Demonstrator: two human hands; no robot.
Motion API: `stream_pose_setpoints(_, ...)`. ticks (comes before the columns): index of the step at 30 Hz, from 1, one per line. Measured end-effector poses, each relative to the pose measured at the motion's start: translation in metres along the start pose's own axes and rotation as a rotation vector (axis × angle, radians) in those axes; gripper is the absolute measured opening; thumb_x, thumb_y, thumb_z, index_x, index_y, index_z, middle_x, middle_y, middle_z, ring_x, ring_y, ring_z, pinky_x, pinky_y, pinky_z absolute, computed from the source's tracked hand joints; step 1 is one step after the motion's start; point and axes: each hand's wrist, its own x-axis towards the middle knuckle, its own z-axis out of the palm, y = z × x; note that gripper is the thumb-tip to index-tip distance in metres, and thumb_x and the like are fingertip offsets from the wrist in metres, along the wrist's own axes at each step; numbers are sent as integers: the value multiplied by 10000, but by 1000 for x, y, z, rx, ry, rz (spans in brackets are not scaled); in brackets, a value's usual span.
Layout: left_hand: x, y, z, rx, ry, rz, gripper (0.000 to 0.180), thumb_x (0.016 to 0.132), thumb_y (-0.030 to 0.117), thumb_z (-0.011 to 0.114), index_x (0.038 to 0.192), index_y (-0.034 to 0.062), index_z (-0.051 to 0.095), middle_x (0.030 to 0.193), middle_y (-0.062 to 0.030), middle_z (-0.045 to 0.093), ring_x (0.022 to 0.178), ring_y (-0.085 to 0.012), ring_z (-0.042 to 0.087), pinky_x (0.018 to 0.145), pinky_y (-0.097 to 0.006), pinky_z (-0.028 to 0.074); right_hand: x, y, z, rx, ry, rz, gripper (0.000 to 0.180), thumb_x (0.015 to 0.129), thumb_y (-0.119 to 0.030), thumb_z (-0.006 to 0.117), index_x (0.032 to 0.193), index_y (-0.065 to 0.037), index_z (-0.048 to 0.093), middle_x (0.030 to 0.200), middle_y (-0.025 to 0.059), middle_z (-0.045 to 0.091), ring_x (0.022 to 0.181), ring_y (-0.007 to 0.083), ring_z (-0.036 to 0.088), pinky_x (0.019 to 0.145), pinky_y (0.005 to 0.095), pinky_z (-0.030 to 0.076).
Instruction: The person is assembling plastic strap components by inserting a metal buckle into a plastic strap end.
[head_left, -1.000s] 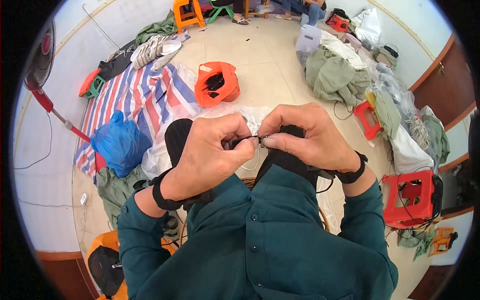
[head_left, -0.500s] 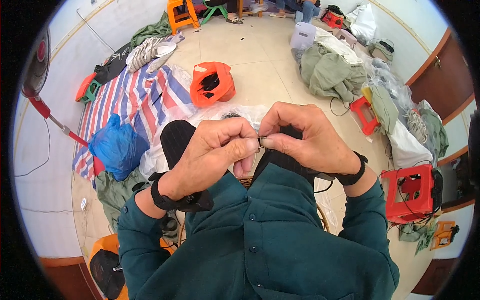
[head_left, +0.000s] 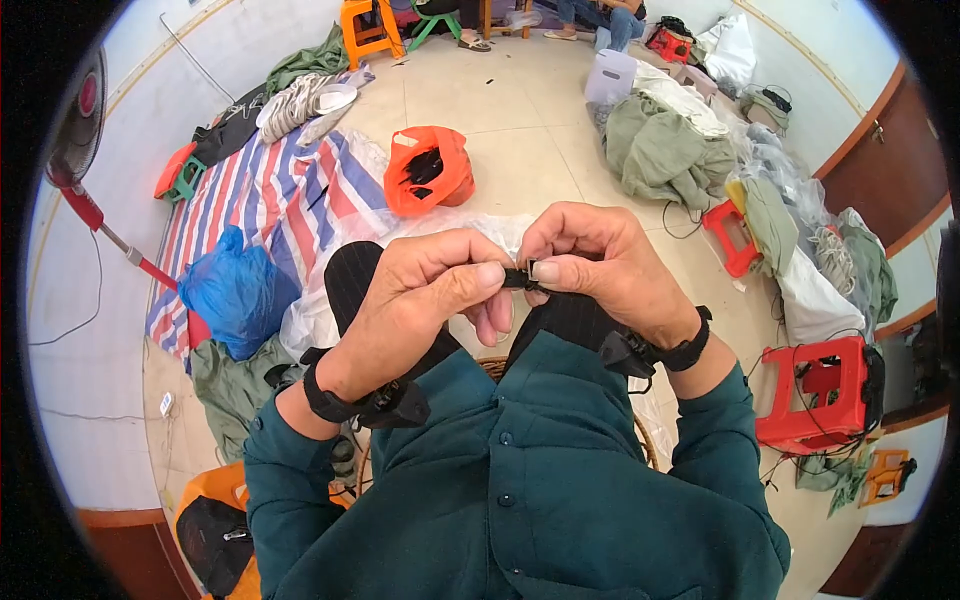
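Observation:
Above my lap, my left hand [head_left: 415, 300] and my right hand [head_left: 620, 275] meet, fingertips almost touching. Between them runs a short black strap [head_left: 516, 279], pinched by thumb and forefinger on each side. A small, shiny metal piece, perhaps a buckle, sits on the strap at my right thumb; its exact form is too small to tell. Beyond my hands an orange-red bag [head_left: 452, 192] stands on the floor with its mouth spread, black pieces [head_left: 425, 167] inside it.
At the left lie a striped sheet [head_left: 270, 190] and a blue plastic bag [head_left: 235, 290], near a standing fan [head_left: 82, 110]. Red stools [head_left: 815, 395] and olive cloth [head_left: 665, 150] are on the right. Another person's legs [head_left: 610, 25] show at the far side.
The black strap now shows between my fingertips, where only a small bit showed before. My right hand has turned slightly, and its wrist device has come into view.

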Motion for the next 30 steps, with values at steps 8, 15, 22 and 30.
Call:
stream_pose_setpoints(8, -1, 1, -3, -110, -28, -20, 194, 895, 169, 498, 848, -11, 554, 698, -66, 584, 596, -101, 549, 559, -214, 452, 3, 12, -2, 175, -59, -17, 172, 846, -142, 597, 956, -14, 562, 821, 16, 602, 724, 68, 579, 667, 181, 455)
stream_pose_setpoints(15, -1, 0, -4, -135, 32, -34, 189, 886, 167, 511, 835, -8, 560, 669, -62, 581, 571, -101, 548, 537, -209, 447, 3, 8, -3, 61, -64, -12, 214, 836, -151, 607, 996, -14, 569, 826, 20, 605, 723, 72, 574, 682, 195, 448)
stream_pose_setpoints(22, 3, -3, -5, -121, 62, -31, 185, 885, 159, 510, 832, -11, 560, 674, -68, 587, 564, -101, 550, 529, -209, 449, 0, 5, 8, -185, 62, -189, 245, 781, -101, 653, 993, -10, 572, 836, 45, 612, 781, 125, 597, 742, 248, 462)
stream_pose_setpoints(30, -1, 1, 0, -166, 37, -67, 158, 872, 132, 518, 882, -24, 537, 573, -73, 546, 436, -125, 513, 426, -236, 443, -9, 6, 13, -339, 143, -233, 275, 768, -56, 625, 1018, 8, 529, 877, 78, 602, 836, 141, 590, 761, 268, 462)
